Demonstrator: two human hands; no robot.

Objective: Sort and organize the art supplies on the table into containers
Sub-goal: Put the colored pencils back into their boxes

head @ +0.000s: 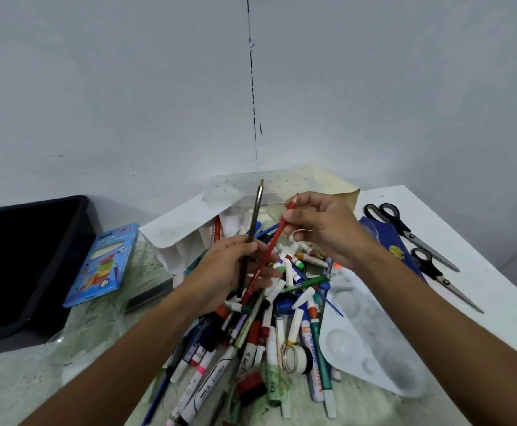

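Sorting looks barely begun: the black bin [20, 265] at 9 o'clock on the tabletop [466, 302] shows nothing inside, w/ the big pile of markers [269, 327] at 6 o'clock unsorted. Left hand [229, 269] grips a brown pencil [255, 216] upright; right hand [321, 222], at its 2 o'clock, pinches a red pencil [274, 241] above the pile.

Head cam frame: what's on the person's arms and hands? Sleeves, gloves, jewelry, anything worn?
Nothing is worn as far as the frame shows. Both forearms are bare from the bottom edge up to the wrists, with no sleeve cuffs in view. The left hand and right hand have no gloves. No watch, bracelet or ring is visible on either, and there are no markings or bandages.
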